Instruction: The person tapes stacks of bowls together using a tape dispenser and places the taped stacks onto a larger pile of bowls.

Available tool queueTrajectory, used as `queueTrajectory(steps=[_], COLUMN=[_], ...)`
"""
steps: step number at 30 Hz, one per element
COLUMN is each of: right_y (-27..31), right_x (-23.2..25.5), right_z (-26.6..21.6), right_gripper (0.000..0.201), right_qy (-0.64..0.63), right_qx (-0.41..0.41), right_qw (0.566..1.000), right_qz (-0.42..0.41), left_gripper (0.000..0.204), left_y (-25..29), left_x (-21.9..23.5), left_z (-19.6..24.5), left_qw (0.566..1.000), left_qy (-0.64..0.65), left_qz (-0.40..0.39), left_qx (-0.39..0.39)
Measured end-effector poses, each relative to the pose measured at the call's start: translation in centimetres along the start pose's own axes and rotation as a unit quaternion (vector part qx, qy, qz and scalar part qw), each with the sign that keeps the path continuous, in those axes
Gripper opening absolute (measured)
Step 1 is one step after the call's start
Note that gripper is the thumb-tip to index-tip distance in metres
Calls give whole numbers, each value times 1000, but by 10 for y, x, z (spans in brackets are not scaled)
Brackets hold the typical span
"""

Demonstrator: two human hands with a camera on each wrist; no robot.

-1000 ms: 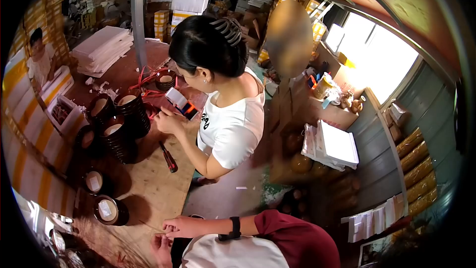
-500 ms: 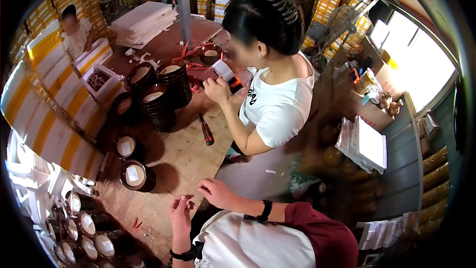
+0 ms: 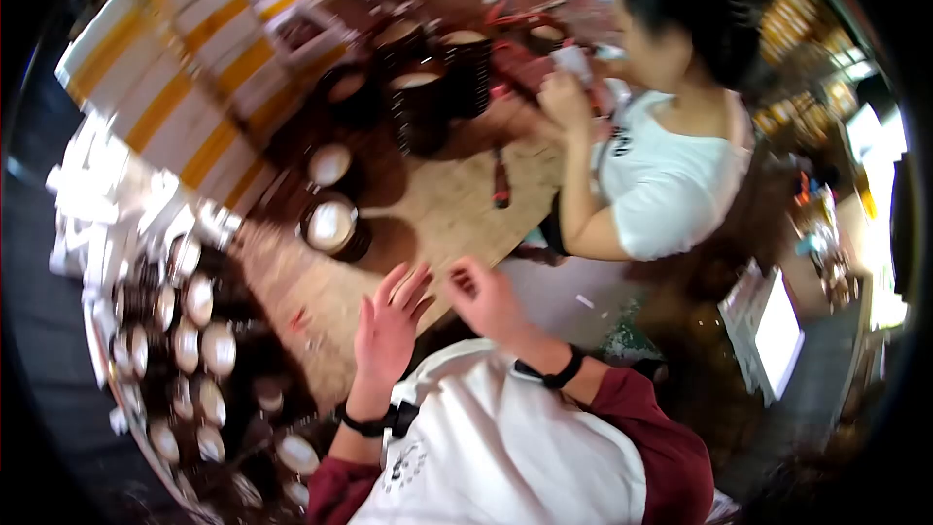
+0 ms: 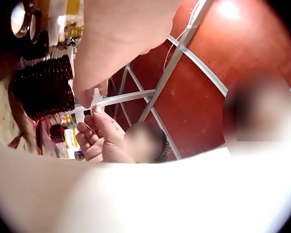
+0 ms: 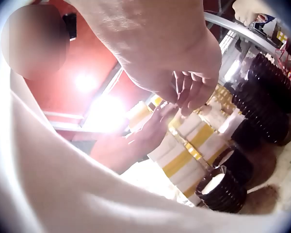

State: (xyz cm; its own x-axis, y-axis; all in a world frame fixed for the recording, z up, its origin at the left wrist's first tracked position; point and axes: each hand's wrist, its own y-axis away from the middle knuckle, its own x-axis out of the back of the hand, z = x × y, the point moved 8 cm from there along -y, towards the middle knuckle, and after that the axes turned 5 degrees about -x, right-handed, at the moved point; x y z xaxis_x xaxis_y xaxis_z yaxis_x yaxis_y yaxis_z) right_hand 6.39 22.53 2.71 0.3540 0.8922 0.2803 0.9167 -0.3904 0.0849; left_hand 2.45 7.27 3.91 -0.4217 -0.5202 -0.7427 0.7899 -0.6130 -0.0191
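My left hand (image 3: 392,326) is raised over the table's near edge, its fingers spread and fairly straight. Just right of it, my right hand (image 3: 483,301) has curled fingers. In the left wrist view the right thumb and fingers pinch a small whitish, translucent piece (image 4: 96,94) close beside the left hand. The right wrist view shows both hands near each other, the fingertips partly hidden. Beyond them on the wooden table (image 3: 437,204) stands a short stack of dark brown dishes (image 3: 331,226) with a white label on its pale top; another short stack (image 3: 331,165) is behind it.
Taller dark stacks (image 3: 418,107) stand farther back, near a red-and-black screwdriver (image 3: 501,180). White foam boxes with yellow tape (image 3: 185,87) line the left side. Several labelled stacks (image 3: 219,348) crowd the lower left. Another person (image 3: 671,165) works at the table's right.
The view has swung right-to-left across the scene, so the table things sit farther right. My hands, close together before, have risen and come slightly apart; the left fingers have spread.
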Motion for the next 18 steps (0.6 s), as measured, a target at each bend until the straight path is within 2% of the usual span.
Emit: queueTrajectory(steps=[1,3,5,7,8,11,14,18], right_y=[-3,-5,-1,2,3,5,4,3], right_x=[4,8,14,17,18,20,22,25], right_z=[-9,-18,-40,-55,-61,-74,-79,-84], right_gripper=[17,13,11,11,11,14,18,21], right_qy=[-6,-46,-21,-25,-28,-23,-44,-17], right_qx=[41,34,88,103,112,134,121,147], right_qw=[999,998,996,994,993,989,991,989], right_qz=[18,-8,-12,-28,-35,-52,-31,-13], left_gripper=[74,77,79,81,84,84,84,84], left_y=[-1,-3,0,1,2,2,2,-1], left_x=[-3,-12,-20,-26,-28,-28,-28,-29], left_z=[6,16,20,20,19,17,15,14], left_qw=[999,997,993,990,990,990,990,988], left_qy=[31,71,105,128,121,129,127,134], left_qz=[-16,-24,-42,-61,-78,-63,-57,-76], left_qx=[-5,-16,-16,-12,-9,-1,6,5])
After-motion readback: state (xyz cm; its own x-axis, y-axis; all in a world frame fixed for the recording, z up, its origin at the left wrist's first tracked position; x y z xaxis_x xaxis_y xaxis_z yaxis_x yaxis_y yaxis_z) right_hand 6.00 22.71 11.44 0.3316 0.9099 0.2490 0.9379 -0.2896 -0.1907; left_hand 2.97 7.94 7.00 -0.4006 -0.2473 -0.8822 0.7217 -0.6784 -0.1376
